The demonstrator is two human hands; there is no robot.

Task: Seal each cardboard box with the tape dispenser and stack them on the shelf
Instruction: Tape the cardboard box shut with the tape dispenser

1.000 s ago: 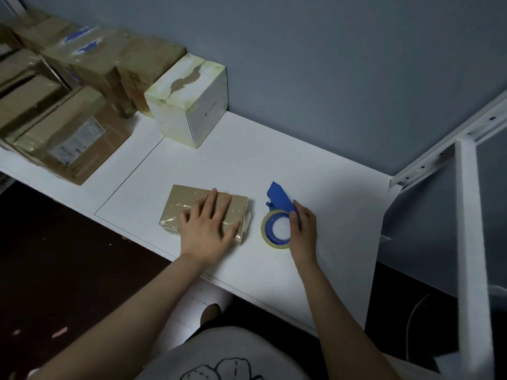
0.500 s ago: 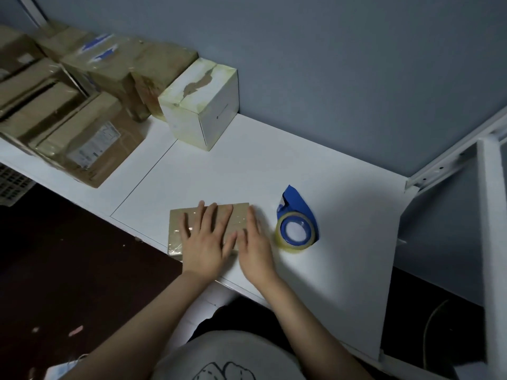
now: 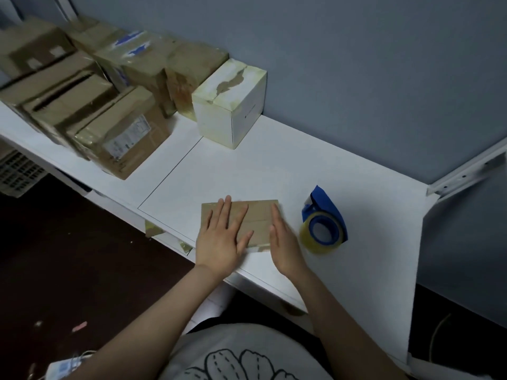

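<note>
head view, left hand [image 3: 221,238], right hand [image 3: 286,249], fingers [image 3: 225,212] flat on one box [image 3: 259,215], one dispenser [image 3: 323,229]

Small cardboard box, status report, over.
Left hand flat on the small box. Right hand open at its right end. Tape dispenser lying beside it, ungripped. Nothing blocking.

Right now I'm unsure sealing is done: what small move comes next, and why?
Probably grip the box at both ends and lift it toward the stacked boxes: the left hand lies flat on it, the right hand touches its right end, and the tape dispenser sits apart, unheld.
</note>
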